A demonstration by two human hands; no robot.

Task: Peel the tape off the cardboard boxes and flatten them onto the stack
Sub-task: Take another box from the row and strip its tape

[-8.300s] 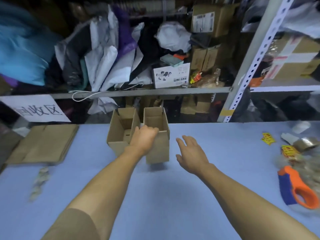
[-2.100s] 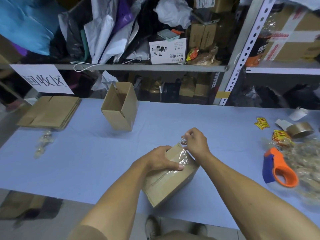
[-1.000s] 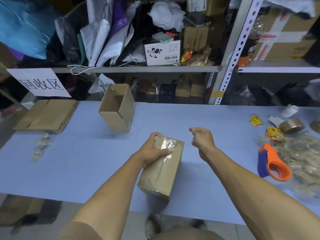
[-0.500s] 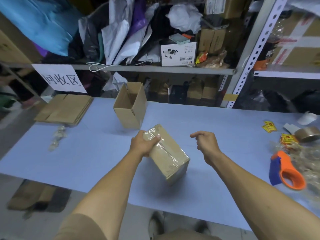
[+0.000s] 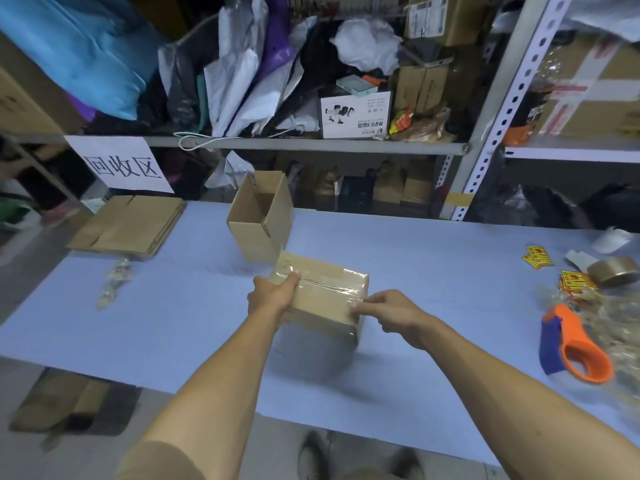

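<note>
Box [image 5: 322, 299] sits centre frame, taped shut, on the blue table [image 5: 173, 306]. Left hand [image 5: 272, 294] grips its left end; right hand [image 5: 388, 315] pinches, apparently, the tape edge at its right corner. Light, stiff cardboard, slick film: 1 loose corner looks best.

Work surface: a pale blue table [image 5: 433, 271] running the width of the view. Far left corner: a stack of flattened brown cardboard sheets [image 5: 128, 226], with a small crumpled wad of clear tape [image 5: 112, 284] just in front of it. Far centre: an open-topped brown cardboard box [image 5: 261, 221], standing tilted. Right side: yellow-and-red stickers [image 5: 538, 256], a roll of brown packing tape [image 5: 614, 271], a heap of crumpled clear tape [image 5: 620, 327] and, beside the heap, an orange-and-blue tape dispenser [image 5: 571, 344]. Whether the taped brown cardboard box [image 5: 325, 296] touches the surface cannot be told.
</note>
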